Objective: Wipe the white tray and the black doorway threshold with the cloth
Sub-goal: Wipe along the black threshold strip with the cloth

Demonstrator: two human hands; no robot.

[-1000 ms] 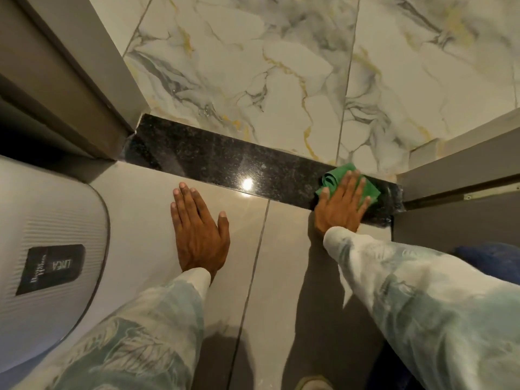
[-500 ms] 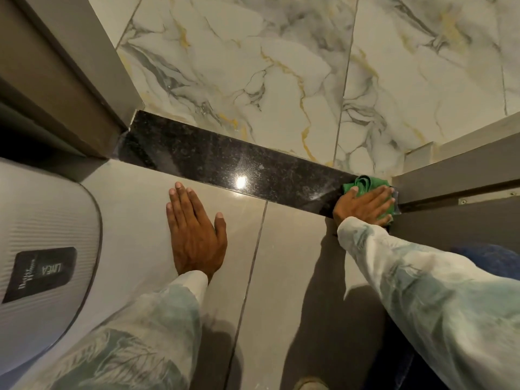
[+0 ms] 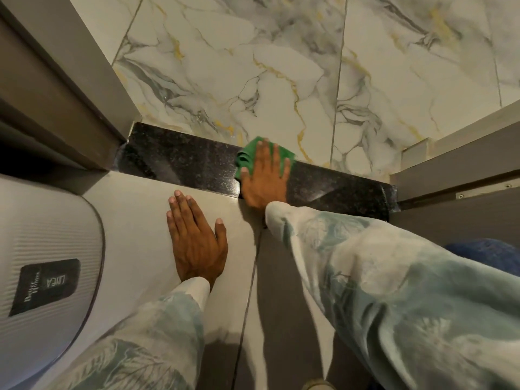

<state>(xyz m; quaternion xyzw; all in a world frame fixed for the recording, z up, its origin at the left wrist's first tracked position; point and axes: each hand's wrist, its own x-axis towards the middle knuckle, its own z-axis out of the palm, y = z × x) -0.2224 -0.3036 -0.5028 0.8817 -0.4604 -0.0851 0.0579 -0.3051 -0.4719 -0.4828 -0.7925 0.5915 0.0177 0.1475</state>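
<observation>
The black speckled threshold (image 3: pixel 180 161) runs across the doorway between grey floor tiles and marble tiles. My right hand (image 3: pixel 264 178) lies flat on its middle, pressing the green cloth (image 3: pixel 246 156), which sticks out to the left and beyond my fingertips. My left hand (image 3: pixel 194 237) rests palm down on the grey tile just in front of the threshold, fingers spread, holding nothing. The white ribbed tray (image 3: pixel 47 249) with a dark label lies at the left edge, apart from both hands.
A grey door frame (image 3: pixel 64 88) stands at the left end of the threshold and another frame post (image 3: pixel 450 175) at the right end. Marble floor (image 3: pixel 281 66) lies beyond. A dark blue shape (image 3: pixel 489 254) shows at the right.
My right hand has slid the cloth from the right end of the threshold leftward to its middle. My left hand has stayed planted on the grey tile.
</observation>
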